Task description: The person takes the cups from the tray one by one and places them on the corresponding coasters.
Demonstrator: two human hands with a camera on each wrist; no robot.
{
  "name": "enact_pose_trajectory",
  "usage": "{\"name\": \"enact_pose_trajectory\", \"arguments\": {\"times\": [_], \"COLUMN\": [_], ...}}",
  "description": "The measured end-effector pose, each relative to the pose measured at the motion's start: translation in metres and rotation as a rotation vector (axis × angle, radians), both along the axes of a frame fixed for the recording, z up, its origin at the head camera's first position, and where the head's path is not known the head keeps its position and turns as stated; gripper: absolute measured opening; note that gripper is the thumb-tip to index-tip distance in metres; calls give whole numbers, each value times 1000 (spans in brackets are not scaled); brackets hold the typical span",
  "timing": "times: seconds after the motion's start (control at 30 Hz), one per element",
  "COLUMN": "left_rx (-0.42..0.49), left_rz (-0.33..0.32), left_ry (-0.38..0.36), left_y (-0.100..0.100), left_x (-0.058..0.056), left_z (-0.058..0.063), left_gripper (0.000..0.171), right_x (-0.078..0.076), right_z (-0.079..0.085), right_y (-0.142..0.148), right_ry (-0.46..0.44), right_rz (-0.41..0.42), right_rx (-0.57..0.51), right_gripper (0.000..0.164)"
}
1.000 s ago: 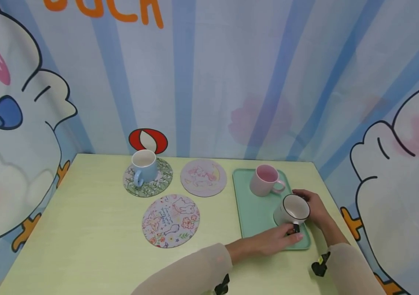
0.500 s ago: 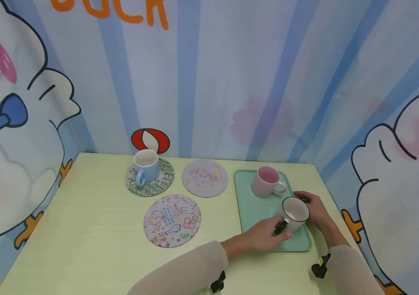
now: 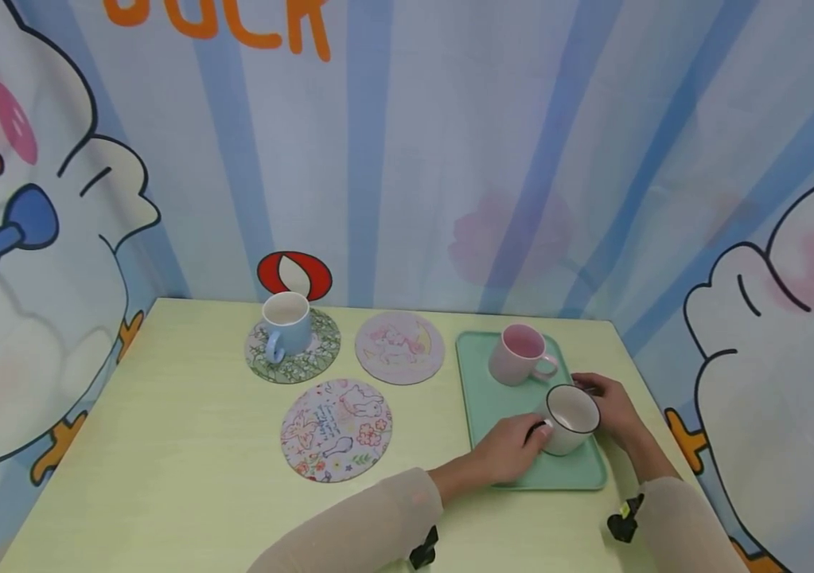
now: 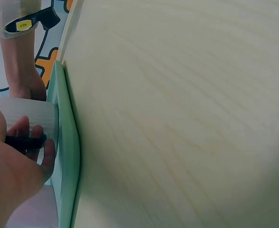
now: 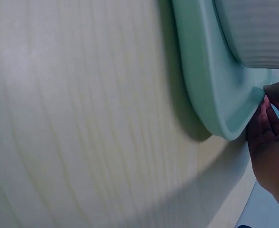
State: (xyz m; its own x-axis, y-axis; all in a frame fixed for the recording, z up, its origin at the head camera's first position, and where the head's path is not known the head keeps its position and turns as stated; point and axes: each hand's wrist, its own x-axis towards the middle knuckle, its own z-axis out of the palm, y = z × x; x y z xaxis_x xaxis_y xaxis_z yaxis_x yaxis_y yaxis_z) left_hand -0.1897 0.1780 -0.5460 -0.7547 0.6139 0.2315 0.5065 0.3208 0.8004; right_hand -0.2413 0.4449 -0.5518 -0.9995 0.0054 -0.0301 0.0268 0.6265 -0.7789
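Note:
A white mug (image 3: 574, 418) with a dark rim stands on the green tray (image 3: 481, 398), near its front right. My left hand (image 3: 509, 454) grips the mug's dark handle (image 4: 25, 142), which points left. At the tray's right edge is my right hand (image 3: 614, 410); in the right wrist view, thumb and fingers pinch the tray's rim (image 5: 258, 95). A pink mug (image 3: 512, 362) stands behind the white one on the same tray, handle to the right.
Left of the tray lie three round mats: a unicorn mat (image 3: 399, 348), a flowered mat (image 3: 336, 430) and a green-patterned mat (image 3: 321, 362) bearing a blue mug (image 3: 287, 326). A printed curtain (image 3: 414, 159) hangs behind the table (image 3: 185, 446).
The white mug has turned on the tray, its handle swinging from the front to the left. My left hand has moved left with the handle. My right hand has stayed at the tray's edge.

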Motion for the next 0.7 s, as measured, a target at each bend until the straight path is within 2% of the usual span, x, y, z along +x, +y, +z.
{"name": "enact_pose_trajectory", "arguments": {"times": [0.23,0.4,0.7], "left_rx": [66,92,88], "left_rz": [-12,-10,4], "left_ry": [-129,-196,-253], "left_y": [1,2,4], "left_x": [2,2,1], "left_z": [-3,-3,2], "left_gripper": [28,30,30], "right_x": [2,0,-1], "right_z": [-2,-2,-3], "right_y": [0,0,1], "right_ry": [-2,8,20], "right_rz": [-6,-1,2], "right_rx": [-10,-5,-5], "right_gripper": [40,43,43]}}
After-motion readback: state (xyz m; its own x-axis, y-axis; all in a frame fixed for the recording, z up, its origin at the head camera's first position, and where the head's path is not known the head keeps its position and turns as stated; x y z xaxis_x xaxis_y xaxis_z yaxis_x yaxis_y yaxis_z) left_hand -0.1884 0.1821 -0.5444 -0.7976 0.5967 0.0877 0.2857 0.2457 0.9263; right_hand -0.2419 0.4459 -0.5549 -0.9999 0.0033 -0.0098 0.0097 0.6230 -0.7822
